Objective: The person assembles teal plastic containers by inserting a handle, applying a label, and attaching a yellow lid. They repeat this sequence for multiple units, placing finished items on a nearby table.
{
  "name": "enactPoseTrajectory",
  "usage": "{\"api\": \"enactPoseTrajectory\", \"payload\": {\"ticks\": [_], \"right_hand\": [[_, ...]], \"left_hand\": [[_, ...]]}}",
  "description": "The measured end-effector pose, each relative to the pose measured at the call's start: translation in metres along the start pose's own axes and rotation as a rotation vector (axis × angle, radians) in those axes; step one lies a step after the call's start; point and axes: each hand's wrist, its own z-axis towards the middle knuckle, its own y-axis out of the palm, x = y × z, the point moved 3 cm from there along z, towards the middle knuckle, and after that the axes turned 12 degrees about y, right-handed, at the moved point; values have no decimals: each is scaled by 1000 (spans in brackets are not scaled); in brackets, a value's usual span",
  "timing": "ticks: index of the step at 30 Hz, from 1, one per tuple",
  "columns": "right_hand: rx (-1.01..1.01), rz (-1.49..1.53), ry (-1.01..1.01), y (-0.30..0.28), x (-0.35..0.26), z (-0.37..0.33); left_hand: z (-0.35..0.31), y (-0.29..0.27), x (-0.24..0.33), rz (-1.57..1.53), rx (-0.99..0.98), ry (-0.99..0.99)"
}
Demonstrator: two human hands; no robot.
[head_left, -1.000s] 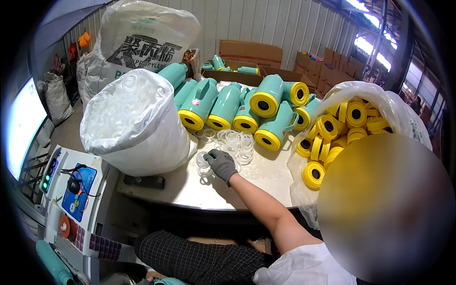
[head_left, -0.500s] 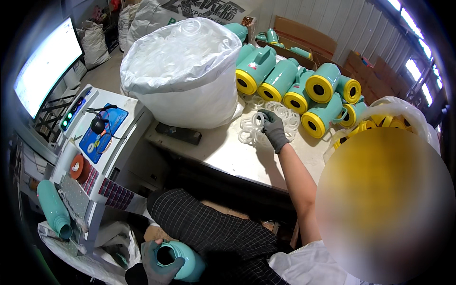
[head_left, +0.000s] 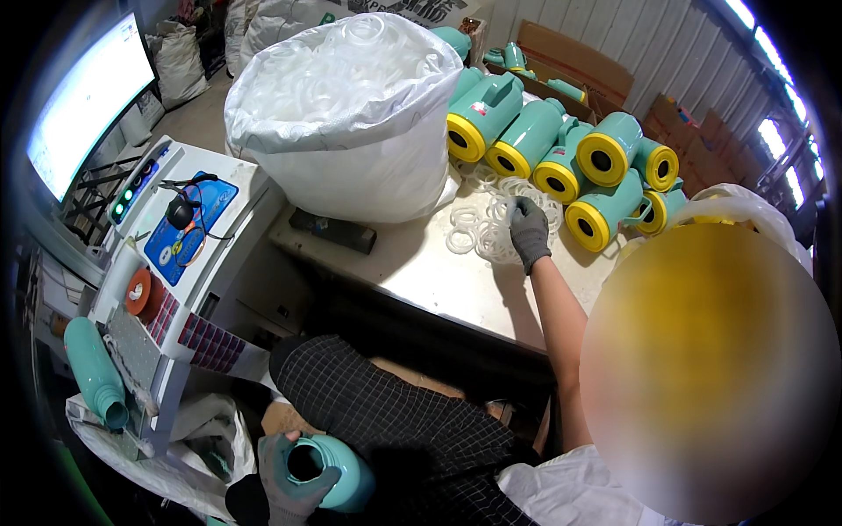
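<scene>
My left hand (head_left: 294,486), in a grey glove, is closed around the neck of a teal bottle body (head_left: 346,473) at my lap. The bottle's open mouth tilts up toward me. Out on the white table, my gloved right hand (head_left: 530,235) reaches into a loose pile of translucent white rings (head_left: 478,235). Its fingers are curled together against the rings, and what lies between the fingertips is too small to make out. Behind the pile lie several teal jugs (head_left: 537,131) with handles, their yellow bases facing me.
A big white sack (head_left: 351,175) full of rings stands left of the pile. A black box (head_left: 331,230) lies by the table edge. On the left are a machine (head_left: 224,289), a monitor (head_left: 92,105) and another teal bottle (head_left: 92,364). A person's blurred head and yellow parts are at right.
My right hand has shifted slightly right over the rings. My left hand still grips the bottle body. The whole view has moved a little.
</scene>
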Motion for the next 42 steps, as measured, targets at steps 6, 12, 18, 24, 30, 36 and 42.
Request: {"api": "enactPoseTrajectory", "payload": {"ticks": [6, 12, 18, 24, 30, 36, 42], "right_hand": [[-89, -273, -37, -15, -22, 0], [10, -156, -134, -37, -41, -6], [-109, -168, -159, -36, -38, 3], [-370, 99, 74, -7, 23, 46], [-479, 90, 340, -27, -8, 28], [-193, -653, -64, -44, -38, 13], [-60, -774, -148, -66, -69, -9]], "left_hand": [[-3, 1, -2, -35, 9, -35], [-1, 0, 1, 46, -9, -2], [5, 2, 7, -8, -5, -28], [2, 3, 3, -51, 28, -69], [-1, 2, -2, -61, 48, -87], [3, -1, 0, -34, 32, -62], [7, -2, 2, 82, -11, -1]]}}
